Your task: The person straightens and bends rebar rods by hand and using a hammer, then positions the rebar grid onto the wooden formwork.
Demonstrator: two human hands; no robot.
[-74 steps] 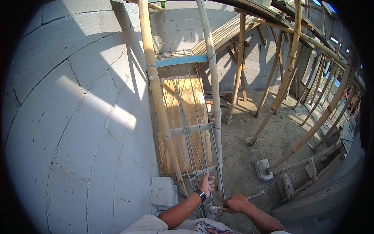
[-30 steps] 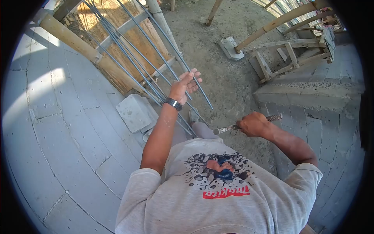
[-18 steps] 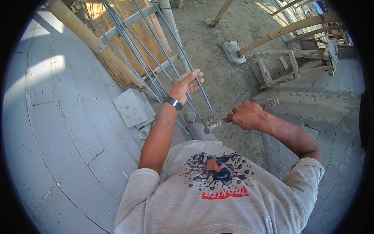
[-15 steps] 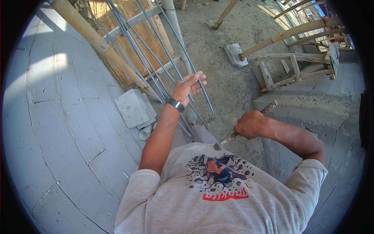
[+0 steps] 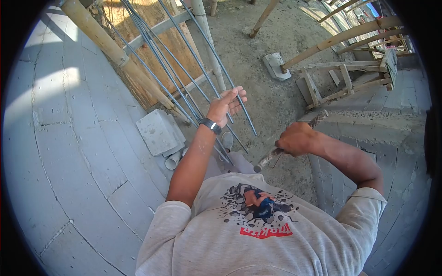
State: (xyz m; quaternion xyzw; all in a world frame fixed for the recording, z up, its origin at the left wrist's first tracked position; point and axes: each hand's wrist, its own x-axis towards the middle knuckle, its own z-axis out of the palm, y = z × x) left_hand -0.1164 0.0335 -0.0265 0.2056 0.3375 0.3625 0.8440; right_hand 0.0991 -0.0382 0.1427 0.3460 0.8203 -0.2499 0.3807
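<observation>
My left hand [image 5: 227,106] reaches forward, thumb and fingers curled around a ribbed steel rebar [image 5: 246,115] that slants past its fingertips. Close by, more rebars [image 5: 179,83] run alongside, some passing under the wrist. In my right hand [image 5: 297,139] is a short metal tool with a blunt round end [image 5: 261,164], pointing toward my shirt. A textured end of the tool sticks out behind the fist. A thin wire seems to hang by the tool, but its ends are hard to make out.
A grey block wall [image 5: 78,161] fills the left side. Stacked blocks [image 5: 159,131] and a pipe end [image 5: 173,161] lie near my legs. Bamboo poles [image 5: 340,40] stand and lean ahead, one on a concrete block [image 5: 276,66]. A wooden frame [image 5: 347,80] rests on the right ledge.
My left hand and the rebar's end have shifted slightly right and down. The tool in my right hand has turned a little, and a thin wire shows beside it.
</observation>
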